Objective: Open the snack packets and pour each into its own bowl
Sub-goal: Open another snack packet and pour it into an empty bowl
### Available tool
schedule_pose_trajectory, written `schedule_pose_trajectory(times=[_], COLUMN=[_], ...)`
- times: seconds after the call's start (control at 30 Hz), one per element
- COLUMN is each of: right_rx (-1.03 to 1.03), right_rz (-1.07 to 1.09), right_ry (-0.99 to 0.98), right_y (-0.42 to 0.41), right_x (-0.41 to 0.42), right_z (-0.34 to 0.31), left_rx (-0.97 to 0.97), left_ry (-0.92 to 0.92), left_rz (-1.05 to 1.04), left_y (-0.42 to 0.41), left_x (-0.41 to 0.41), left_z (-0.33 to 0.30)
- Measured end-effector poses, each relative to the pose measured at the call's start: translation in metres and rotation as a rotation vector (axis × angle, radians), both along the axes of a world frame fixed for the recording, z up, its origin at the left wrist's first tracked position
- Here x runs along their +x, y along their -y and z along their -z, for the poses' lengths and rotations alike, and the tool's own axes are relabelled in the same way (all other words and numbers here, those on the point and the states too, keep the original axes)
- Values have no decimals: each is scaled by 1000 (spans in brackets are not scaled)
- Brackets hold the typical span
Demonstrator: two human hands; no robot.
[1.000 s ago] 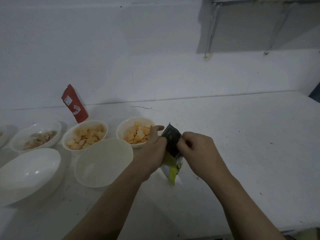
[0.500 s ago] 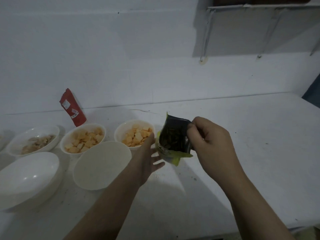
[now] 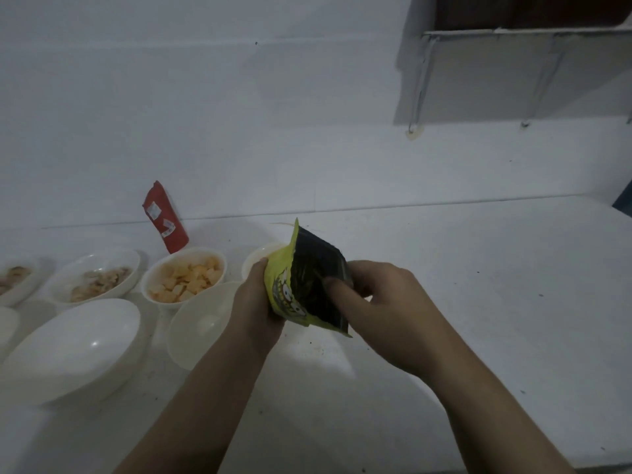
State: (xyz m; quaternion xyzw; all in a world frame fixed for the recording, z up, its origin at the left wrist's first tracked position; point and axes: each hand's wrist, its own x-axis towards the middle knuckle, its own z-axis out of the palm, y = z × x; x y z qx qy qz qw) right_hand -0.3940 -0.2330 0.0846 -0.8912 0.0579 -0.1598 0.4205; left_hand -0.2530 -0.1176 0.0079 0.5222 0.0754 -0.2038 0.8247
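Note:
A yellow-green and black snack packet (image 3: pixel 307 285) is held above the white table, its torn top spread wide with dark snacks showing inside. My left hand (image 3: pixel 258 302) grips its yellow left side. My right hand (image 3: pixel 379 302) pinches its black right side, one finger inside the mouth. An empty cream bowl (image 3: pixel 201 326) sits just left of my left hand. Behind it stand a bowl of orange squares (image 3: pixel 184 278) and another bowl (image 3: pixel 260 258) mostly hidden by the packet. A large empty white bowl (image 3: pixel 73 347) lies at the front left.
A red packet (image 3: pixel 164 217) leans against the wall behind the bowls. Two more bowls with pale snacks (image 3: pixel 95 282) (image 3: pixel 13 278) sit far left. The white table (image 3: pixel 478 285) stretches to the right. A shelf bracket (image 3: pixel 526 77) hangs on the wall upper right.
The packet went from being torn at its top by both hands to being held by the right alone. Now my left hand has taken its left side again and the mouth is spread wide.

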Motion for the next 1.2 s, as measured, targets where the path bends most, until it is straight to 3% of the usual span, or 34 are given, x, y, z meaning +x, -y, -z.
schedule_pose_trajectory(times=[0.33, 0.7, 0.93, 1.2], right_rx=[15, -12, -134, 137], right_rz=[-102, -140, -125, -53], right_ry=[33, 30, -57, 13], right_y=[-51, -166, -235, -288], right_x=[43, 120, 165, 192], right_z=[-16, -12, 1, 23], left_rx=[-71, 36, 85, 310], left_ry=[79, 164, 216, 268], left_rz=[-204, -311, -357, -457], left_y=[-87, -221, -298, -358], left_x=[33, 95, 145, 187], left_z=[-15, -28, -27, -12])
